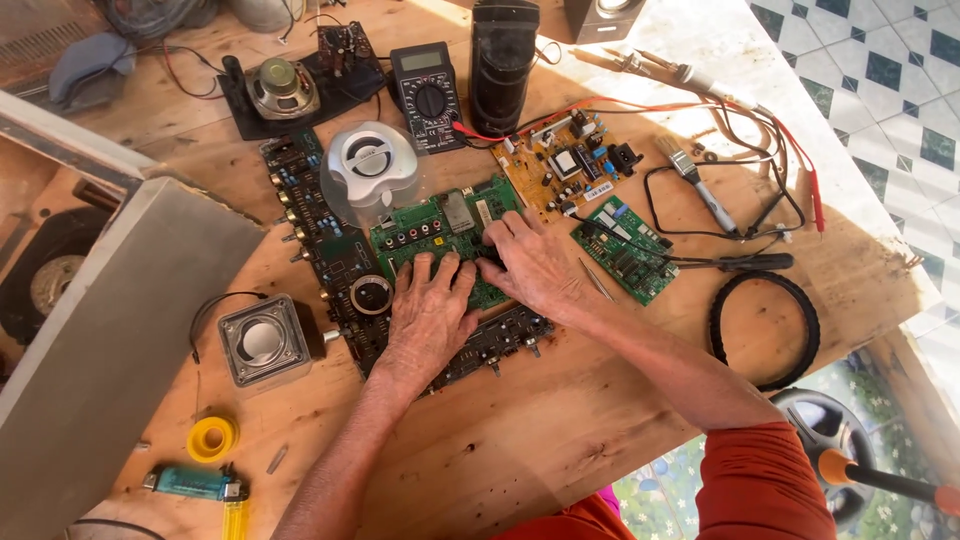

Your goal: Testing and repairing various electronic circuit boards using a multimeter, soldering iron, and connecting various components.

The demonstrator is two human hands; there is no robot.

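Both hands are pressing down on a green rectangular circuit board in the middle of the wooden tabletop [560,420].

Left hand [432,305] is lying flat with fingers spread and loosely curled, gripping nothing, its fingertips resting on the near edge of the green rectangular circuit board [445,228]; right hand [532,262] is lying palm-down beside it, fingers bent onto the board's right part, closing around nothing that is showing. The board is lying flat, dotted with round coloured sockets and a silver metal shield, its long axis running left to right and tilting slightly up toward the right. It is overlapping a long dark circuit strip [325,240] on its left, while a yellow-orange power board [565,165] is sitting just beyond its far right corner and a smaller green board [625,250] is lying to the right.
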